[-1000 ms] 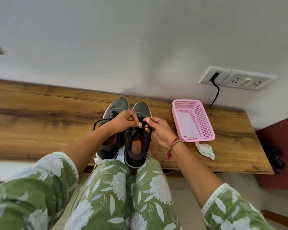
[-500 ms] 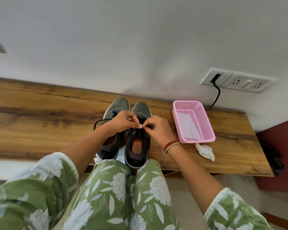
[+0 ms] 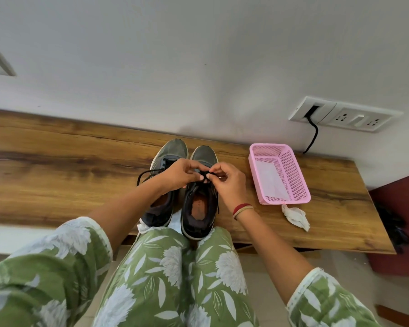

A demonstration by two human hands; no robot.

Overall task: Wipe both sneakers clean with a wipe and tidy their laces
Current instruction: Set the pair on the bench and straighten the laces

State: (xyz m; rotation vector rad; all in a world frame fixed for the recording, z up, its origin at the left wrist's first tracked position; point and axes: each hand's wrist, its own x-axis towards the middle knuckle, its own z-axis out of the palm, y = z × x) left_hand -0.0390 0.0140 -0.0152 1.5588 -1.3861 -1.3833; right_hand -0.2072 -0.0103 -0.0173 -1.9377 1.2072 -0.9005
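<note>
Two sneakers (image 3: 200, 208), heels at bench (image 3: 57, 173) edge; left hand (image 3: 180, 173), right hand (image 3: 227, 182) pinch lace (image 3: 204, 173).

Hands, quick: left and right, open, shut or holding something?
Left hand: pinching the black lace of a sneaker.
Right hand: pinching the same lace.

Wide bare tabletop (image 3: 57, 175) runs left of the sneakers (image 3: 200, 223); to their right a narrow gap, then the basket (image 3: 292, 175) and a crumpled wipe (image 3: 295, 217) block the way, wall (image 3: 198, 79) close behind
</note>
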